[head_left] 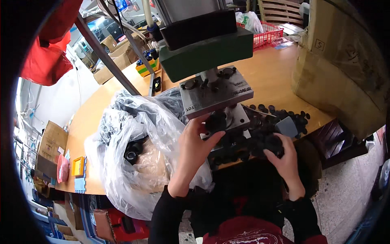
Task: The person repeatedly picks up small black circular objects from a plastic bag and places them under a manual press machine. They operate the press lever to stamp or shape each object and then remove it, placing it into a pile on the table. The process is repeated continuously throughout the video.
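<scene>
A press with a green head (207, 53) stands in front of me, a steel die block (217, 95) fixed under its ram. My left hand (195, 140) reaches in beneath that block, thumb and fingers around a black round part (215, 123) at the lower steel plate. To the right, my right hand (285, 157) is closed on another dark round part (273, 145), low over a heap of similar pieces. The fingertips of my left hand are partly hidden behind the die.
A clear plastic bag (118, 162) of black parts lies left of the press. Small black discs (298, 120) and a grey block (287, 127) lie on the right. A tall cardboard box (337, 73) stands at the right, a red crate (268, 34) at the back.
</scene>
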Motion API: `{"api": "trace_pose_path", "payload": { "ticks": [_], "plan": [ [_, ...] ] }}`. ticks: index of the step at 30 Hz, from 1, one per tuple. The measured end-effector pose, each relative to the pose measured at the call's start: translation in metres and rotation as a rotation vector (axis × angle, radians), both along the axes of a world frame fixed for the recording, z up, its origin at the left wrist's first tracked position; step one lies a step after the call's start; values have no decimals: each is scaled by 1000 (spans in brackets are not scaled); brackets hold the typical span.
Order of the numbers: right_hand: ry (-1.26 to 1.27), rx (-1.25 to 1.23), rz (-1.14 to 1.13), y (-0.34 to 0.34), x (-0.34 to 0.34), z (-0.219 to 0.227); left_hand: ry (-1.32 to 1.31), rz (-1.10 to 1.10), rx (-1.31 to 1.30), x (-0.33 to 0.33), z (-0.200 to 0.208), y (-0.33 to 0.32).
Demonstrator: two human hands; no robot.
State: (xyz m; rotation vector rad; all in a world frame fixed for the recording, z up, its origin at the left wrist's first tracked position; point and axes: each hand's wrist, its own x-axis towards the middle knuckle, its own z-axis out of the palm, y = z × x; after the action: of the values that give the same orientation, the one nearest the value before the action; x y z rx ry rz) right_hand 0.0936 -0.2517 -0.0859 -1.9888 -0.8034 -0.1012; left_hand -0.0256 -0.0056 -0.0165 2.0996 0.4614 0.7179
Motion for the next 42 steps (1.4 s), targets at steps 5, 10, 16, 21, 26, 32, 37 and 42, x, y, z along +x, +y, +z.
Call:
{"api": "trace_pose_path", "payload": {
  "ticks": [5,10,16,21,26,32,37,42],
  "plan": [
    [197,-471,-324,-150,19,-91,69,4,144,24,11,6],
    [251,-508,-418,-175,20,-97,46,-34,251,39,-4,16],
    [43,-319,-178,-92,27,-41,89,80,191,33,9,-6],
    [-225,-580,-144,-20,70,-23,-192,160,294,23,-20,-14],
    [-257,-876,-169,5,73,-39,-210,337,208,-59,-18,9],
    [-79,-443,-46,-21,91,-42,738,724,365,-144,-39,155],
    [-207,-185,-17,-4,42,-36,633,766,463,-147,-97,207],
    [-339,-92,106,25,10,21,508,702,433,-160,-100,208]
  ]
}}
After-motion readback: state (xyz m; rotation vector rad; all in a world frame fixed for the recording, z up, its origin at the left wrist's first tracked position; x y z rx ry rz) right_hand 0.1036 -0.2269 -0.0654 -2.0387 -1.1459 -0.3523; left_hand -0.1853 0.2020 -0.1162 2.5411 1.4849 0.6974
